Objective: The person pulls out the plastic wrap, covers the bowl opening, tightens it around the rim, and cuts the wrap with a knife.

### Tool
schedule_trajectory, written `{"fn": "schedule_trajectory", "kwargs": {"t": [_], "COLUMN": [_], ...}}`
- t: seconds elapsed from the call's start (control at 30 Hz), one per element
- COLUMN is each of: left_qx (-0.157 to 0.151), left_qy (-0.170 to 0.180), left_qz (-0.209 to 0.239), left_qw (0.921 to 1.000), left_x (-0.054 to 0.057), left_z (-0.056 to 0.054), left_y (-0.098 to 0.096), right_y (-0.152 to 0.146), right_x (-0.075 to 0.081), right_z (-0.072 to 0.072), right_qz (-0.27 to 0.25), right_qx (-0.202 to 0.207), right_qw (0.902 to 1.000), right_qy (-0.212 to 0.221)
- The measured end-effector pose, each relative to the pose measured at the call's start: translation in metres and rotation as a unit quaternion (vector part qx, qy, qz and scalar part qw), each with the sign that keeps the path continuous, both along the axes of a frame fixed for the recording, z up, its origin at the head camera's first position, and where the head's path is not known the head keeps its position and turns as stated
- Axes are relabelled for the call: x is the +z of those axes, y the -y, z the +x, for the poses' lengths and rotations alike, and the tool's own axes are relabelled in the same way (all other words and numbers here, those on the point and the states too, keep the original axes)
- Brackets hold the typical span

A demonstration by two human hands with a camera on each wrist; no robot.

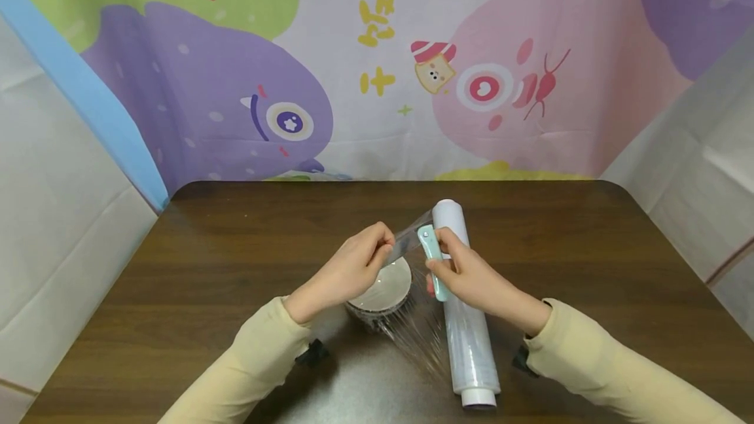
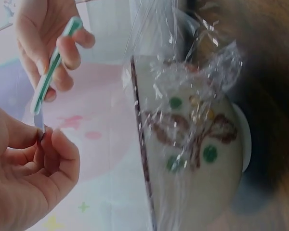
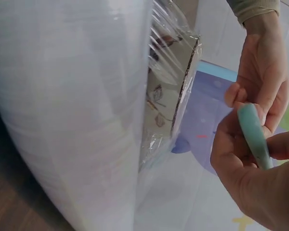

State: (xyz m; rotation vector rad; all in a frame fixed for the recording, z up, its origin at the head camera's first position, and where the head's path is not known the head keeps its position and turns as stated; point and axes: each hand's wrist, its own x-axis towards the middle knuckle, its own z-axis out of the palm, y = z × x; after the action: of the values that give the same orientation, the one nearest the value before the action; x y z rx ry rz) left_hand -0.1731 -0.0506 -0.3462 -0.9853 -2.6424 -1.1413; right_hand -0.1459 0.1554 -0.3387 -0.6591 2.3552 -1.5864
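Note:
My right hand [image 1: 462,273] grips the mint-green handle of a folding knife [image 1: 432,260]. Its blade [image 2: 39,121] points toward my left hand [image 1: 359,264], whose thumb and fingers pinch the blade near its tip. Under and beside my left hand stands a white bowl [image 1: 385,288], with a dark rim and painted flowers in the left wrist view. Clear cling film [image 1: 415,332] lies over it, bunched against its side, and stretches to the cling film roll [image 1: 471,345]. That roll lies lengthwise beneath my right hand.
The dark wooden table [image 1: 253,247] has rounded far corners. Behind it hangs a curtain [image 1: 365,123] with cartoon figures, and pale cloth [image 1: 53,228] hangs at both sides.

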Motion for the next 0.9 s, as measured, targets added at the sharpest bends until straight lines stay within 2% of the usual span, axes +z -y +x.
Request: {"fn": "schedule_trajectory", "kwargs": {"t": [0.2,0.3,0.4,0.53,0.73,0.9], "left_qx": [0.008,0.001,-0.008,-0.018,-0.035,-0.052], "left_qy": [-0.029,-0.033,-0.035,-0.047,-0.073,-0.078], "left_qz": [-0.005,-0.012,-0.022,-0.035,-0.062,-0.091], "left_qw": [0.9995,0.9994,0.9991,0.9981,0.9948,0.9914], "left_x": [0.003,0.003,0.006,0.01,0.017,0.019], "left_z": [-0.003,-0.004,-0.004,-0.008,-0.015,-0.017], "left_y": [0.006,0.009,0.011,0.013,0.017,0.018], "right_y": [-0.001,-0.002,-0.003,-0.005,-0.005,-0.003], "right_x": [0.001,0.003,0.004,0.005,0.006,0.003], "right_z": [0.0,0.001,0.002,0.002,0.002,0.003], "right_qz": [0.023,0.037,0.063,0.107,0.158,0.184], "right_qx": [0.031,0.029,0.02,0.014,0.051,0.065], "right_qw": [0.9993,0.9988,0.9978,0.9939,0.984,0.9758], "right_qy": [0.001,0.013,0.007,-0.022,-0.065,-0.097]}}
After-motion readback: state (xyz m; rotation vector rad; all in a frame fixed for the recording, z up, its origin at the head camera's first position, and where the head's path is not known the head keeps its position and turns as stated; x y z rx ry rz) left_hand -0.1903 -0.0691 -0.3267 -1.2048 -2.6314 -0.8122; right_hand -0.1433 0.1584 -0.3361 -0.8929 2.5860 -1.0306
